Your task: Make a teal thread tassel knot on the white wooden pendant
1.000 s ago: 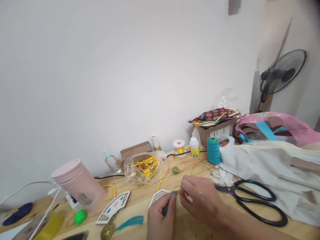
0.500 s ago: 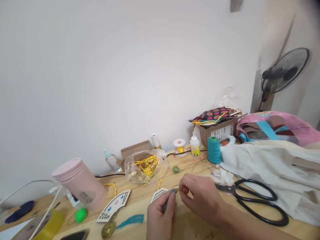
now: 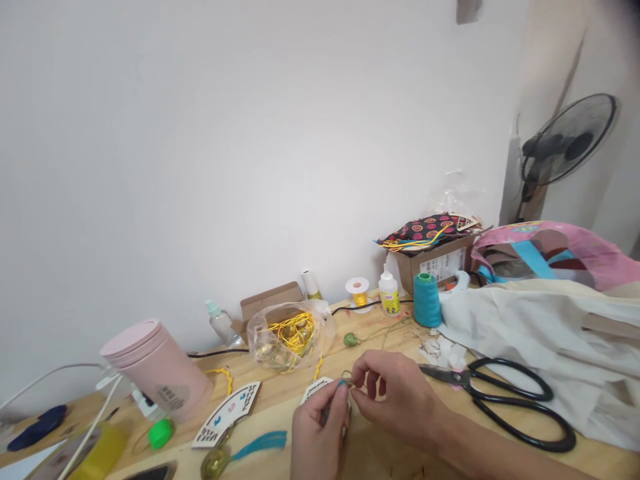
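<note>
Thumb and forefinger of my left hand [image 3: 323, 423] pinch a small blue piece [image 3: 343, 383] at the bottom centre; most of it is hidden by the fingers. Just to its right, my right hand [image 3: 395, 397] is closed with its fingertips on a thin green cord [image 3: 349, 375] that loops up at the blue piece. The two hands nearly touch. A white cut-out piece [image 3: 316, 387] with a yellow cord lies behind my left hand. Beyond the hands sits a green ball of cord [image 3: 351, 340], its thin strand running right.
Black scissors [image 3: 463, 378] lie right of my right hand, by white cloth [image 3: 520, 347]. Behind stand a teal thread spool [image 3: 427, 303] and glue bottle [image 3: 389, 293]. Left are a fan-shaped piece [image 3: 227, 413], blue tassel [image 3: 260, 443] and pink cup [image 3: 163, 373].
My right hand has shifted slightly left, its fingertips closer to my left hand, and its fingers have changed position. My left hand still pinches the blue piece. The view has shifted slightly.
</note>
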`<state>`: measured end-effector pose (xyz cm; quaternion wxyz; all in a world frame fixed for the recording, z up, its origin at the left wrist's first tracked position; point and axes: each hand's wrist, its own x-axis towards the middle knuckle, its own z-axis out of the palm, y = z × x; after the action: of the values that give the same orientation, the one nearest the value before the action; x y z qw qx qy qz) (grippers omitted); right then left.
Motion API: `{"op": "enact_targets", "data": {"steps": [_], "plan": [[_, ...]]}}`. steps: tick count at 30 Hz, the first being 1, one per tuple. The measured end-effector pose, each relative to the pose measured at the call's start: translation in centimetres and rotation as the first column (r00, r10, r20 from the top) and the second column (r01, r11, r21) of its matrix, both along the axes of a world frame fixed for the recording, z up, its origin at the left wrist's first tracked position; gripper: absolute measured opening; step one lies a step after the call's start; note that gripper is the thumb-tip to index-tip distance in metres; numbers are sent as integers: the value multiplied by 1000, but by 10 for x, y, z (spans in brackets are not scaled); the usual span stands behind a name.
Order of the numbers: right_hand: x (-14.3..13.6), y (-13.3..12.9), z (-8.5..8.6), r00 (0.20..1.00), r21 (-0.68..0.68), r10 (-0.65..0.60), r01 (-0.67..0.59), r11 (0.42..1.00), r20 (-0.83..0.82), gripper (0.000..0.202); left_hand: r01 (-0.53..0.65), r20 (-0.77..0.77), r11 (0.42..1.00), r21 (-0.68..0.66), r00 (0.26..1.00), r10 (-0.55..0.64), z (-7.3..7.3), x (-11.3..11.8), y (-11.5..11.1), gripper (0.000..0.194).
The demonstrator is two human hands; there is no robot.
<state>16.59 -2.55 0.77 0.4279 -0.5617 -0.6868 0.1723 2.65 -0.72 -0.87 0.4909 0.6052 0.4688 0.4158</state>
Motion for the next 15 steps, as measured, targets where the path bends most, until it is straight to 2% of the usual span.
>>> {"op": "enact_targets", "data": {"steps": [3,9,15], "plan": [[0,1,2,999,-13,10,-11,1000,-33,8,-10,25,1000,-18,1000,11,-2,0,1,41],[1,4,1,1000,-40,-3,2,999,-24,8,-8,-24,1000,-27,1000,7,1,-1,-1,45],[4,5,-2,996,125,78,-83,989,40,8,13,5,999,-36,1000,-13,-4,-1,0,41]]}}
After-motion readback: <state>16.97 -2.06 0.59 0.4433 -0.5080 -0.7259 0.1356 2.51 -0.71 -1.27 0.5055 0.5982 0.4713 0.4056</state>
